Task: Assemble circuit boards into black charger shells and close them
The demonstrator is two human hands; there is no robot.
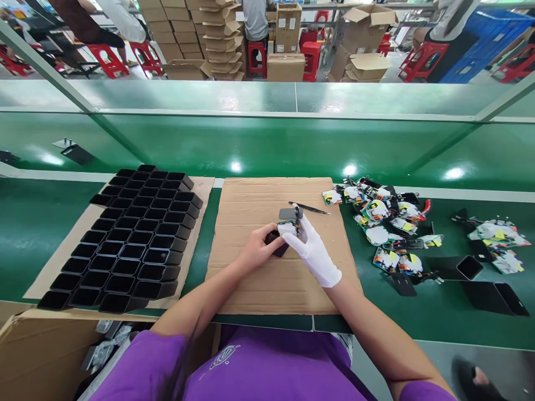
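Note:
Over the cardboard sheet [246, 278], my bare left hand [259, 245] is closed around a black plastic housing [279, 248]. My right hand [311, 250], in a white glove, pinches a small circuit board [287, 227] with a grey plate [290, 213] at its top. The board is right at the housing, partly above it; my fingers hide whether it sits inside. Behind my right hand, a pair of black tweezers [309, 208] lies on the cardboard.
Rows of black housings [125, 250] stand on cardboard at the left. At the right lies a pile of circuit boards [376, 211], with two loose black housings [495, 298] nearby. A metal rail [267, 115] crosses beyond the green bench. An open carton [45, 345] is at lower left.

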